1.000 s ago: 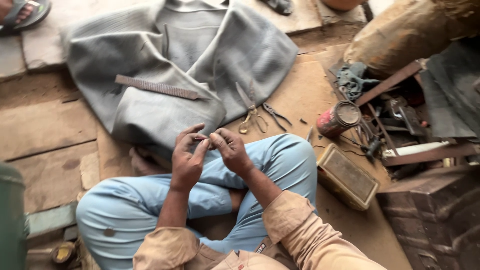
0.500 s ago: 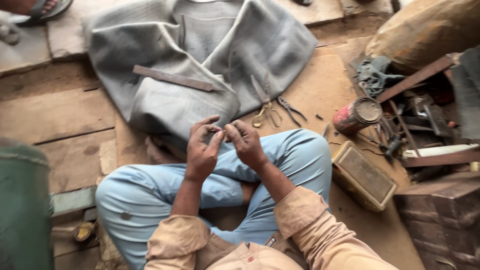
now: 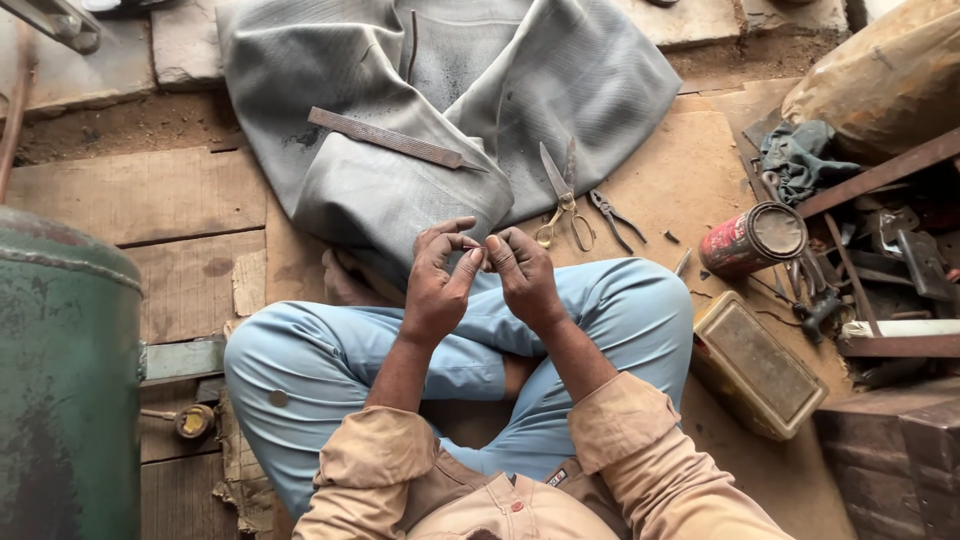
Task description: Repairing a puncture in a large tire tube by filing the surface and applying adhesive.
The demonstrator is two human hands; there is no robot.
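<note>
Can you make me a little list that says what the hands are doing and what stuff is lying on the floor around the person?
left hand: fingertips meet the right hand's, pinching something too small to tell
right hand: same, raised over the lap
posture: sitting cross-legged on wooden boards
in front: folded grey rubber sheet
on the sheet: long flat metal file
by the sheet's edge: scissors and pliers
at the person's right: red can, on its side, and a flat box
at the person's left: big green drum

A tiny object, too small to identify, is pinched between the fingertips of the left hand (image 3: 437,285) and right hand (image 3: 522,275), above the crossed legs.
</note>
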